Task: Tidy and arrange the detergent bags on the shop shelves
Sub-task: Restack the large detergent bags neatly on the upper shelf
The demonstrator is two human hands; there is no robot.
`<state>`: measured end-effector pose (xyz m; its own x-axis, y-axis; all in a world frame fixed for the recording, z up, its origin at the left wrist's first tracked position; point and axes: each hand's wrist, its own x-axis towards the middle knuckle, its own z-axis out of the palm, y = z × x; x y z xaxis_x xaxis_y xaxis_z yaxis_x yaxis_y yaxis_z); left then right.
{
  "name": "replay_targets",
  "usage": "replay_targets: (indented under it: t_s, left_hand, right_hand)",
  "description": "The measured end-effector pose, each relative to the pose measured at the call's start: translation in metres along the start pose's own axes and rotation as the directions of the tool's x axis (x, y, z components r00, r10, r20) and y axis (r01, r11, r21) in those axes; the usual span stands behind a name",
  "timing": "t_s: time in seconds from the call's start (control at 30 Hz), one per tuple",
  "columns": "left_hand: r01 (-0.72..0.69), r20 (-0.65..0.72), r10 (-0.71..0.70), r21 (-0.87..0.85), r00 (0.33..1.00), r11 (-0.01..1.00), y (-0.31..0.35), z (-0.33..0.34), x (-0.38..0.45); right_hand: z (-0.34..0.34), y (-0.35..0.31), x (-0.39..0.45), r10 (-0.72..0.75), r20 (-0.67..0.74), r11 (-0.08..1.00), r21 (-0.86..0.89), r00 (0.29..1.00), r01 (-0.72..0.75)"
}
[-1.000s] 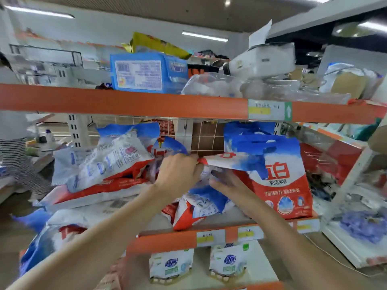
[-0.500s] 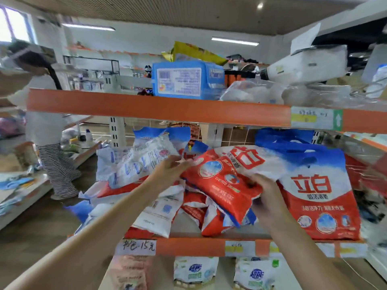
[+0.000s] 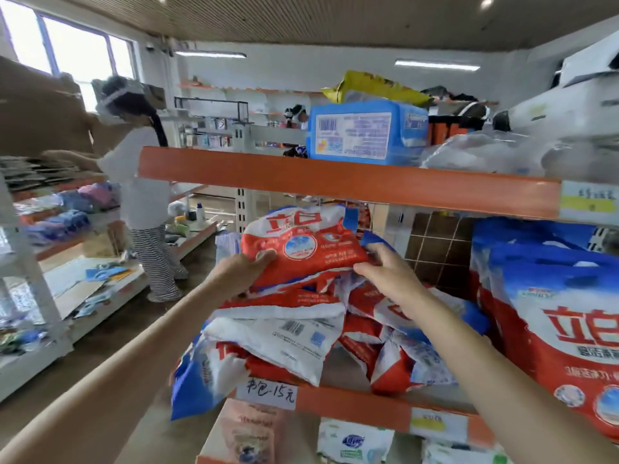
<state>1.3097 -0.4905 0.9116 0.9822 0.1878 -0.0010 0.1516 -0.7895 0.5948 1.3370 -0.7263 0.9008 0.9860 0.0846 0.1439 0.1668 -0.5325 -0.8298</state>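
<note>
Mid-frame, our left hand (image 3: 243,274) and right hand (image 3: 390,277) both grasp one red detergent bag (image 3: 301,252) above the pile (image 3: 284,336).

Shop interior. Slatted ceiling (image 3: 301,18) with recessed spots, two tube lights (image 3: 437,66) on white back wall (image 3: 284,67). Bright window (image 3: 67,48) at 10 o'clock. Brown floor (image 3: 134,316) at 8 o'clock. White low shelving (image 3: 40,356) at 9 o'clock, cluttered. Brown tiled panel (image 3: 438,249) at 3 o'clock.
</note>
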Motion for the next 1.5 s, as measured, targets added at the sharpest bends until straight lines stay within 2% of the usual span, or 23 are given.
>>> replay_targets:
  t_s: [0.03, 0.07, 0.13, 0.2, 0.27, 0.33, 0.4, 0.47, 0.5, 0.6, 0.67, 0.77, 0.87, 0.93, 1.03, 1.1, 1.13, 1.2, 1.23, 1.33, 1.4, 1.43, 1.5]
  left_hand:
    - [-0.03, 0.01, 0.028, 0.249, 1.0, 0.968, -0.005, 0.001, -0.001]
    - [-0.04, -0.045, 0.061, 0.38, 0.997, 0.924, -0.009, 0.002, -0.001]
    - [0.001, -0.274, 0.127, 0.423, 0.953, 0.906, -0.014, 0.004, -0.001]
    - [-0.155, -0.377, 0.328, 0.42, 0.866, 0.894, -0.01, 0.011, 0.003]
    - [-0.431, -0.369, 0.569, 0.394, 0.735, 0.812, 0.004, 0.026, 0.003]
    - [-0.597, -0.287, 0.698, 0.367, 0.656, 0.713, 0.02, 0.043, 0.002]
    - [-0.656, -0.173, 0.761, 0.412, 0.626, 0.633, 0.032, 0.057, 0.007]
    - [-0.665, -0.169, 0.789, 0.452, 0.591, 0.595, 0.036, 0.065, 0.018]
    - [-0.645, -0.207, 0.774, 0.449, 0.598, 0.618, 0.037, 0.065, 0.024]
    - [-0.486, -0.284, 0.616, 0.414, 0.735, 0.77, 0.043, 0.064, 0.038]
    - [-0.439, -0.278, 0.579, 0.43, 0.767, 0.788, 0.048, 0.066, 0.039]
    - [-0.497, -0.243, 0.625, 0.427, 0.742, 0.756, 0.049, 0.071, 0.029]
    - [-0.645, -0.201, 0.757, 0.417, 0.621, 0.64, 0.049, 0.081, 0.012]
    - [-0.749, -0.091, 0.827, 0.377, 0.556, 0.545, 0.054, 0.094, -0.001]
    - [-0.773, 0.044, 0.794, 0.268, 0.606, 0.575, 0.067, 0.112, -0.012]
    - [-0.722, 0.033, 0.741, 0.254, 0.671, 0.643, 0.071, 0.117, -0.01]
    - [-0.72, 0.007, 0.751, 0.29, 0.66, 0.63, 0.072, 0.117, -0.009]
    - [-0.745, -0.054, 0.831, 0.412, 0.554, 0.524, 0.075, 0.123, -0.009]
    - [-0.735, -0.054, 0.844, 0.464, 0.534, 0.495, 0.079, 0.124, -0.012]
    - [-0.625, -0.059, 0.729, 0.47, 0.682, 0.623, 0.09, 0.128, -0.016]
    - [-0.592, -0.163, 0.678, 0.373, 0.716, 0.715, 0.099, 0.132, -0.012]
    - [-0.612, -0.233, 0.67, 0.279, 0.705, 0.74, 0.104, 0.132, -0.012]
    - [-0.695, -0.37, 0.723, 0.234, 0.583, 0.68, 0.116, 0.136, -0.018]
  right_hand:
    - [-0.001, 0.005, -0.004, -0.023, 0.027, 0.997, -0.069, 0.999, 0.025]
    - [-0.003, 0.012, -0.007, -0.032, 0.048, 0.991, -0.126, 0.998, 0.038]
    - [-0.008, 0.026, -0.014, -0.04, 0.055, 0.978, -0.203, 0.998, 0.05]
    - [-0.02, 0.039, -0.017, -0.054, 0.0, 0.966, -0.253, 0.999, 0.052]
    - [-0.037, 0.048, -0.02, -0.072, -0.074, 0.95, -0.308, 0.995, 0.046]
    - [-0.055, 0.059, -0.024, -0.041, -0.102, 0.928, -0.373, 0.994, 0.0]
    - [-0.071, 0.072, -0.032, 0.041, -0.063, 0.909, -0.411, 0.997, -0.063]
    - [-0.082, 0.08, -0.044, 0.07, 0.016, 0.892, -0.449, 0.997, -0.056]
    - [-0.086, 0.082, -0.05, 0.055, 0.06, 0.886, -0.463, 0.997, -0.021]
    - [-0.088, 0.082, -0.066, -0.001, 0.176, 0.905, -0.419, 0.984, 0.075]
    - [-0.081, 0.085, -0.071, 0.032, 0.214, 0.901, -0.428, 0.976, 0.064]
    - [-0.065, 0.089, -0.073, 0.039, 0.193, 0.849, -0.523, 0.98, 0.069]
    - [-0.054, 0.087, -0.067, -0.157, 0.081, 0.717, -0.676, 0.984, 0.17]
    - [-0.054, 0.083, -0.057, -0.275, -0.007, 0.665, -0.724, 0.961, 0.185]
    - [-0.062, 0.065, -0.049, -0.481, -0.055, 0.675, -0.66, 0.875, 0.329]
    - [-0.07, 0.054, -0.053, -0.605, -0.092, 0.674, -0.588, 0.791, 0.447]
    - [-0.075, 0.051, -0.057, -0.63, -0.126, 0.696, -0.53, 0.767, 0.485]
    - [-0.086, 0.052, -0.063, -0.629, -0.186, 0.739, -0.444, 0.755, 0.507]
    - [-0.091, 0.054, -0.066, -0.611, -0.217, 0.758, -0.436, 0.761, 0.485]
    - [-0.102, 0.066, -0.081, -0.458, -0.333, 0.865, -0.38, 0.824, 0.328]
    - [-0.105, 0.076, -0.095, -0.391, -0.34, 0.907, -0.303, 0.855, 0.293]
    - [-0.105, 0.08, -0.102, -0.383, -0.317, 0.909, -0.298, 0.868, 0.293]
    - [-0.099, 0.09, -0.109, -0.299, -0.26, 0.937, -0.262, 0.918, 0.231]
